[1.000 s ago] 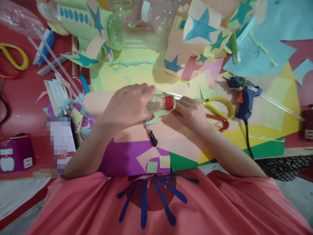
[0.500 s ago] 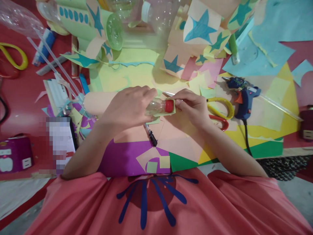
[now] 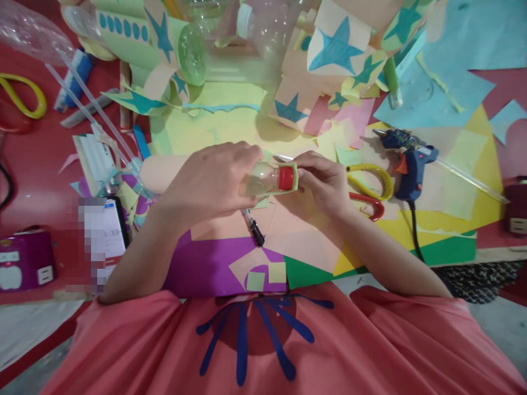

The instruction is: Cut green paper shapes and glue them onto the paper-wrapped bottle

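My left hand is wrapped over a clear plastic bottle lying on its side, its neck pointing right. Peach paper covers the bottle's body. At the neck end sits a red cap. A pale yellow-green paper strip runs along the neck and bends across the cap's end. The thumb and forefinger of my right hand are pinched together at that strip's edge. Scissors with yellow and red handles lie under my right hand, their blade tip showing beyond the fingers.
A blue glue gun with a glue stick lies at right, its cord running toward me. A black pen lies below the bottle. Paper-covered bottles with blue stars stand at the back. A phone and paper scraps lie at left.
The bottle has turned and shifted slightly right, so the cap and the strip across its end show more openly. Both hands keep nearly the same places.
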`<state>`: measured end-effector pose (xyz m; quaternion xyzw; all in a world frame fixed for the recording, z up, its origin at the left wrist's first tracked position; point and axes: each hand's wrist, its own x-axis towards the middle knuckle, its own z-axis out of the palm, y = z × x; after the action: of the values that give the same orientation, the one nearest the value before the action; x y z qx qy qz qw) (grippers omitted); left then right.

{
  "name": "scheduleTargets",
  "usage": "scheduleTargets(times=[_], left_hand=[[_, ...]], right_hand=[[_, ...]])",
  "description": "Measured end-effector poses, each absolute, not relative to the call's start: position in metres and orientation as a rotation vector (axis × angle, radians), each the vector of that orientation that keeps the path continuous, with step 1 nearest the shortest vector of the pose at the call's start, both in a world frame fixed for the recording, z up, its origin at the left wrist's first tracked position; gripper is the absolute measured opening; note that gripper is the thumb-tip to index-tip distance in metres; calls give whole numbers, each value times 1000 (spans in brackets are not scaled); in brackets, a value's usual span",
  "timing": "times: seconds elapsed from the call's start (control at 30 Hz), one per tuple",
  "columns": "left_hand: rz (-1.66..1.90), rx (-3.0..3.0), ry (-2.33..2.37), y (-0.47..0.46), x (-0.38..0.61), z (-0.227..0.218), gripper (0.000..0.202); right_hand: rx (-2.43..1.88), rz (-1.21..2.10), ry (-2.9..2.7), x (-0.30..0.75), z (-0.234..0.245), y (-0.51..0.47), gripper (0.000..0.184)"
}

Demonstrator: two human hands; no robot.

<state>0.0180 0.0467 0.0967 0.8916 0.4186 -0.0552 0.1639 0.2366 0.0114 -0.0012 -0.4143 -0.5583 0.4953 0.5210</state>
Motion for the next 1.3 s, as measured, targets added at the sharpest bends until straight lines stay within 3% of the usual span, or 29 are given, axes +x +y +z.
scheduleTargets(times=[0.2, 0.63, 0.83, 1.03, 1.3], left_hand=[[-94, 2538, 1178, 46, 14, 100, 34], [-130, 2534, 1189, 45, 17, 105, 29], [-109, 2542, 1174, 46, 16, 101, 31], [-140, 2518, 1175, 47, 17, 100, 34], [-190, 2535, 1189, 46, 18, 104, 34]], right_hand=[[-1038, 1392, -1223, 232, -10, 6, 31], [-953, 1606, -941, 228, -4, 9, 30], [-817, 1857, -714, 225, -2, 8, 19], [-956, 1780, -731, 224, -12, 7, 14], [-1074, 1569, -977, 221, -4, 4, 26]])
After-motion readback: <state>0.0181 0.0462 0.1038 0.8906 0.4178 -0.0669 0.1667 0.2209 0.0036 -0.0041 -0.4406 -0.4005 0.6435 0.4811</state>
